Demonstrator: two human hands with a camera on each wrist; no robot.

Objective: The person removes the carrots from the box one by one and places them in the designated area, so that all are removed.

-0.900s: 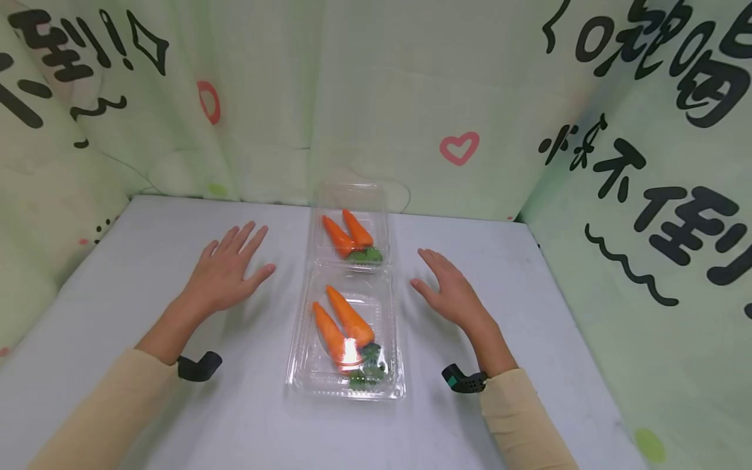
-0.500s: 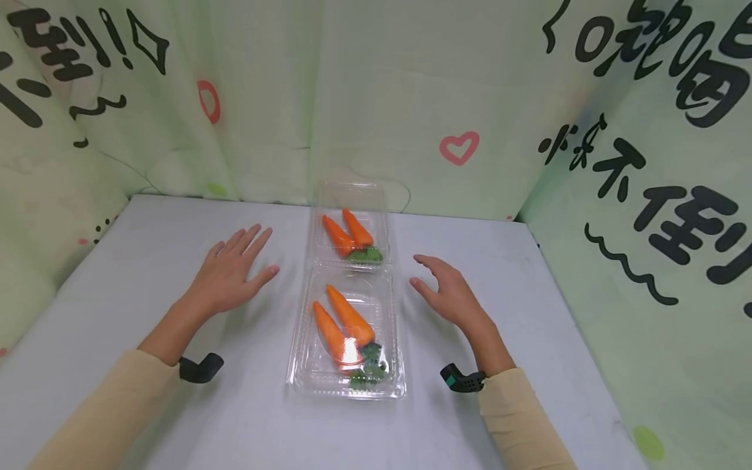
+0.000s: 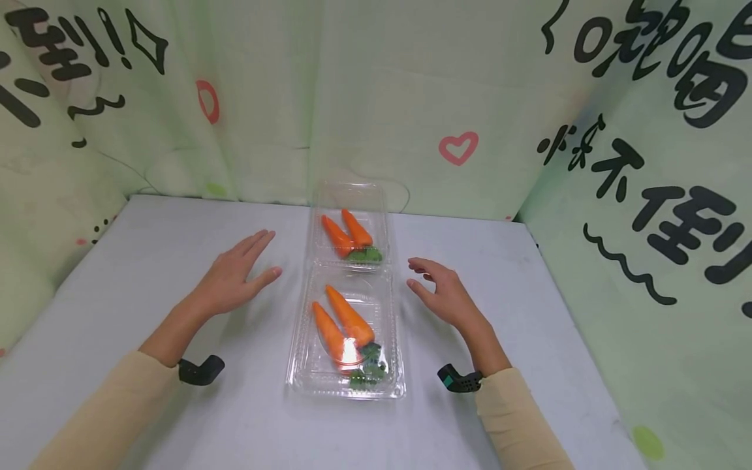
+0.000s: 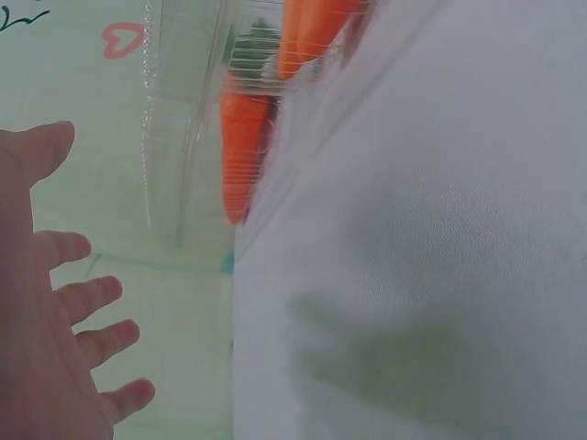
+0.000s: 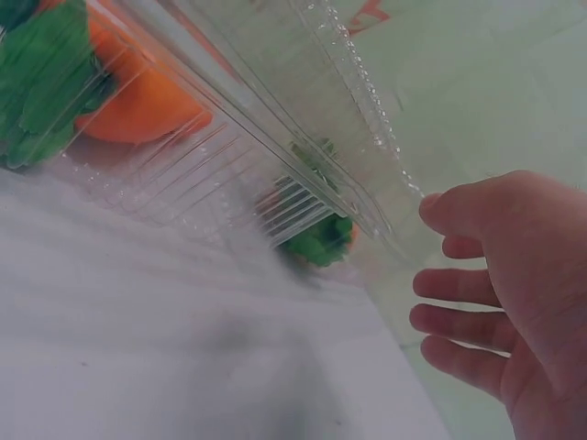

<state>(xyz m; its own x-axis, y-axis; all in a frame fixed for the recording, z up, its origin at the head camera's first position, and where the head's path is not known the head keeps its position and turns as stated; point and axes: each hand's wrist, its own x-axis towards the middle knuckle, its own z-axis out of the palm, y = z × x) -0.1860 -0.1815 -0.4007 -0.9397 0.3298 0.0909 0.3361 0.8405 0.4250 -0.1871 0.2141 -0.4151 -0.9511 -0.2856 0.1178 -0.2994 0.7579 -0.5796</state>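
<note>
A clear plastic clamshell box [image 3: 299, 380] lies in the middle of the table, its lid [image 3: 352, 190] raised at the far side. Two orange carrots [image 3: 350, 318] with green tops [image 3: 369, 369] lie in its near part. Another two carrots [image 3: 337, 236] show through clear plastic farther back; whether they lie in the box or behind it I cannot tell. To the left of the box, my left hand [image 3: 232, 277] hovers with straight fingers and holds nothing. My right hand [image 3: 448, 297] hovers on the other side, fingers loosely bent, touching nothing in the head view.
The white table [image 3: 505, 418] stretches out around the box. A pale green curtain [image 3: 382, 98] with black lettering and pink hearts encloses its back and sides. Dark wrist cameras [image 3: 202, 371] sit at both beige cuffs.
My left hand has edged right and its fingers have drawn together. The right hand has shifted slightly left, its fingers bending a little more. Box and carrots have stayed put.
</note>
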